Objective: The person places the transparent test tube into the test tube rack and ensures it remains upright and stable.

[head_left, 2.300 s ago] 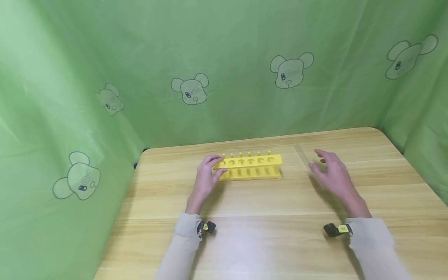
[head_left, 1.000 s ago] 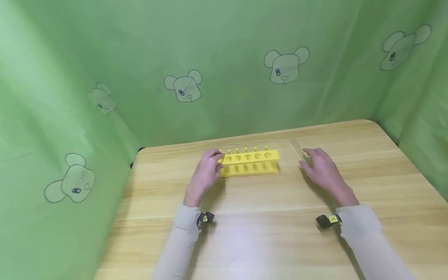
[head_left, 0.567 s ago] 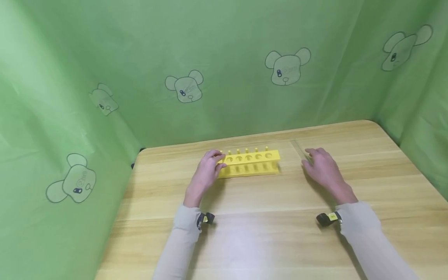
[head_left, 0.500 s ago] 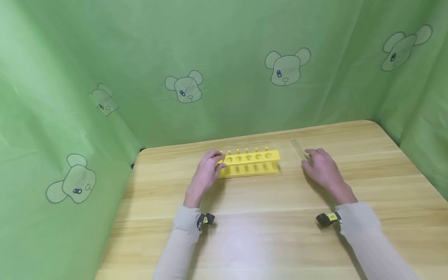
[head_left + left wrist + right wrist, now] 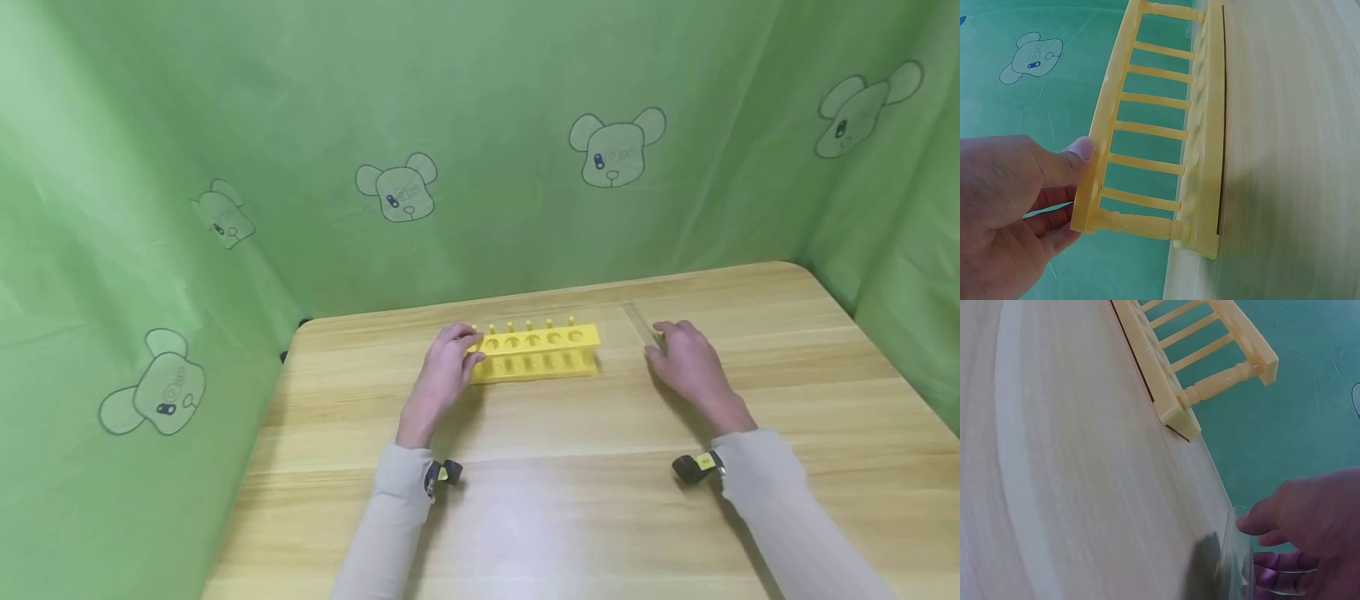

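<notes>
1. Fingers of the left hand (image 5: 441, 371) pinch the yellow rack (image 5: 536, 351) by its top end, likely steadying it on the counter (image 5: 570, 517).
2. Those of the right hand (image 5: 692, 364) flank the clear tube (image 5: 642, 322) nearby; whether pinching, I cannot tell.

Cannot read any word or number with certainty. Can make out small pale lettering (image 5: 622, 155) across outlined animal heads (image 5: 612, 172) printed on the green curtain (image 5: 510, 242), too faint to spell out, beside a dark blue capsule-shaped mark (image 5: 598, 162). Can see similar blurred lettering on a head in the left wrist view. Can also spot a yellow label (image 5: 442, 473) at the left wrist and another yellow label (image 5: 705, 461) at the right, both too small to read.
</notes>
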Demonstrator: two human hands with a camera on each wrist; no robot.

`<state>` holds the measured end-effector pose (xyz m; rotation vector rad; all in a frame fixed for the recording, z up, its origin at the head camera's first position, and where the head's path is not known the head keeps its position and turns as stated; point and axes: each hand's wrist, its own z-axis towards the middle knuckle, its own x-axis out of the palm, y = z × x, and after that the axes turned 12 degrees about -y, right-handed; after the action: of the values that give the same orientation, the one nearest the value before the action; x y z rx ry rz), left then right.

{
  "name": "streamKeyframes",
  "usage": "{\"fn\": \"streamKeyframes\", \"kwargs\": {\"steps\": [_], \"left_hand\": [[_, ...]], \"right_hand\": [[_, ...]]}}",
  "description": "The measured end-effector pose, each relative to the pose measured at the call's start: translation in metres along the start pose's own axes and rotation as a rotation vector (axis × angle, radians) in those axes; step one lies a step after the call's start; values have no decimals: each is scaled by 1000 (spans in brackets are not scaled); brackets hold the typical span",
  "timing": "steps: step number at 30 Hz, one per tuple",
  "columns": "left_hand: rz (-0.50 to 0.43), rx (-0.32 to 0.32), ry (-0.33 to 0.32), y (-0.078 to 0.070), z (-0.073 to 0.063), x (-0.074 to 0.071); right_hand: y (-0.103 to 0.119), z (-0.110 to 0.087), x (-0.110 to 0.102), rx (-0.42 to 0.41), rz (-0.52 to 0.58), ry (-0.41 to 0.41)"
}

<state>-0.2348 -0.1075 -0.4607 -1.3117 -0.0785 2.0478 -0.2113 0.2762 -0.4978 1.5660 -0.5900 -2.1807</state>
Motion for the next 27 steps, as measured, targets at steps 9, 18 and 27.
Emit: {"fn": "streamKeyframes", "kwargs": {"steps": [9, 18, 27], "left_hand": [[-19, -15, 12, 2, -1, 2], [-8, -10, 10, 4, 1, 1], [-7, -13, 9, 3, 3, 0]], "right_hand": [[-4, 2, 8, 53, -21, 64], [-2, 7, 7, 55, -49, 65], [3, 3, -6, 69, 0, 19]]}}
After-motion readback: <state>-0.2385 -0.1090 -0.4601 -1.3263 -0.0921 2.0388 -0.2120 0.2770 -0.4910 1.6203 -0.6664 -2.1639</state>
